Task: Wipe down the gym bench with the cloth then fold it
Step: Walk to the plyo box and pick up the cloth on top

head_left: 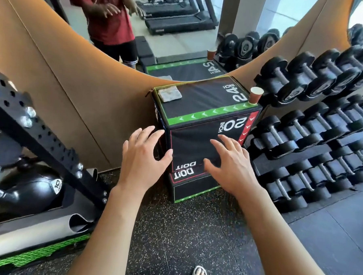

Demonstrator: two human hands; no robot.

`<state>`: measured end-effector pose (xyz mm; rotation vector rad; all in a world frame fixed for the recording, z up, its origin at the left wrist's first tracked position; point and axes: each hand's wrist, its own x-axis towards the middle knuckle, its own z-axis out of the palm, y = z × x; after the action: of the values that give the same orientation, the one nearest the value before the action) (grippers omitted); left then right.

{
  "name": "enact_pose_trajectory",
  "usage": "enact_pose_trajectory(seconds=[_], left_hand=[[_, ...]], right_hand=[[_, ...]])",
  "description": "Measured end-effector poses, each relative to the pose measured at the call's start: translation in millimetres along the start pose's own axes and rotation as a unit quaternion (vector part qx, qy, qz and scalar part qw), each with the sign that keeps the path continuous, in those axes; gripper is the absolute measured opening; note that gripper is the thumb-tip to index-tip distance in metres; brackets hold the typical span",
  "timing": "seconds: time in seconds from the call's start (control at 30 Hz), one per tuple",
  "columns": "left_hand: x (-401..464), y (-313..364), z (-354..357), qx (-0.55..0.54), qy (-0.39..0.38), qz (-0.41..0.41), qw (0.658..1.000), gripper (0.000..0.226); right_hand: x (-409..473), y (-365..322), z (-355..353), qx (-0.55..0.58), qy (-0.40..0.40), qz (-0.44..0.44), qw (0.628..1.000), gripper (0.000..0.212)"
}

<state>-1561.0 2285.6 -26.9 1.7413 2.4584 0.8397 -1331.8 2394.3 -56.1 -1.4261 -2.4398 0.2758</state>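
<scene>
Both hands reach out in front of a black padded box (200, 125) that stands against a mirror (161, 31). The left hand (142, 156) has its fingers spread and relaxed, holding nothing; whether its fingertips touch the box's left edge cannot be told. The right hand (231, 167) is likewise spread and empty, fingers loosely bent before the box's front face; contact cannot be told. The cloth (170, 94), grey and folded, lies on the box top at its 10 o'clock corner. A paper cup (256, 95) stands on the 2 o'clock corner. Dumbbells (316, 123) fill racks at 3 o'clock of the box.
</scene>
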Motion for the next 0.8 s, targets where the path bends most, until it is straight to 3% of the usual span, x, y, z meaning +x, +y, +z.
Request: enact_pose_trajectory(seconds=[0.47,0.8], left_hand=[[118,7,49,0.016,0.003,-0.028,0.999,0.057],[232,-51,83,-0.008,-0.018,-0.005,1.0,0.057]], right_hand=[[140,49,24,0.033,-0.018,-0.026,0.999,0.068],[255,30,67,0.02,-0.029,-0.012,0.999,0.068]])
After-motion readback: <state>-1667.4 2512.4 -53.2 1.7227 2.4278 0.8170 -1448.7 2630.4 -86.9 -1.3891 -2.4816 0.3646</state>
